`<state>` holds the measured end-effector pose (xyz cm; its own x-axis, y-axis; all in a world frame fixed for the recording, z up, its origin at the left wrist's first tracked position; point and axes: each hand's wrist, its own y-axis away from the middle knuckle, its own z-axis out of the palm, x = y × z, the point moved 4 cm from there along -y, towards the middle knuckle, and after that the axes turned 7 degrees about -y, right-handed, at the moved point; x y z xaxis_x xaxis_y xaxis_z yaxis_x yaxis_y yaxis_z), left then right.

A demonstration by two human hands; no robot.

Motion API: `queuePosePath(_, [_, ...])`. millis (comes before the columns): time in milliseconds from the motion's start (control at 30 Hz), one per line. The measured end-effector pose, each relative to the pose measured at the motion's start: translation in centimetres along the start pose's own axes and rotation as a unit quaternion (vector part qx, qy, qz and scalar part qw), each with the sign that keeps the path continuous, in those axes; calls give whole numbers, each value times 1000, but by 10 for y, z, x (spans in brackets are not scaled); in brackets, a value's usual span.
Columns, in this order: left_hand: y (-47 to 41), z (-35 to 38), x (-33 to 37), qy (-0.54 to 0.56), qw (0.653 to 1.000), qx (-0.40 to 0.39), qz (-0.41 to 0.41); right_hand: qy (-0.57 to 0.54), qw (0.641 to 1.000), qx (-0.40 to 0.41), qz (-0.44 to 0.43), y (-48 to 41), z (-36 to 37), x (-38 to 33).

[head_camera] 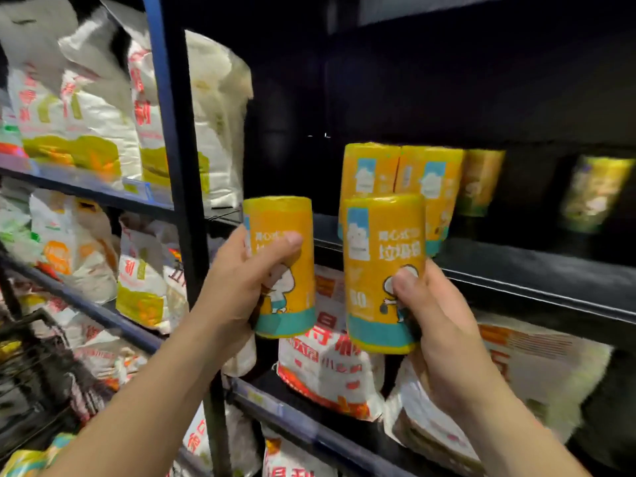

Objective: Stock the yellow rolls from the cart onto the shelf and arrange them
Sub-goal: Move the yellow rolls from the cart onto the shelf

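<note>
We hold two yellow rolls upright before the dark shelf (533,266). Our left grip (237,287) curls round the left roll (278,215), thumb across its label, and our right grip (437,325) wraps the lower half of the right roll (378,235). Behind them four shelved rolls (368,170) stand, three close together and the fourth well apart. White bags (330,366) lie below.

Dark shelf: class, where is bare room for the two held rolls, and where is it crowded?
Bare: shelf between the white bag and the standing rolls; also the gap before the far-right roll. Crowded: the three-roll cluster.
</note>
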<state>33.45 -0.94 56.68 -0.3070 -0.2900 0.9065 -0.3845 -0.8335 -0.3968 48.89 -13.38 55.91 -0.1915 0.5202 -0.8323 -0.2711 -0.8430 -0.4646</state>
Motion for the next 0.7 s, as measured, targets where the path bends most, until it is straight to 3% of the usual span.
queuePosePath(400, [-22,136,58,-43,985,-129,111,87,991,80,-61,21,-86,-96])
queuePosePath(700, [-55,211,93,-81,975,-174,112,113,979,147,-83,27,-136,-158])
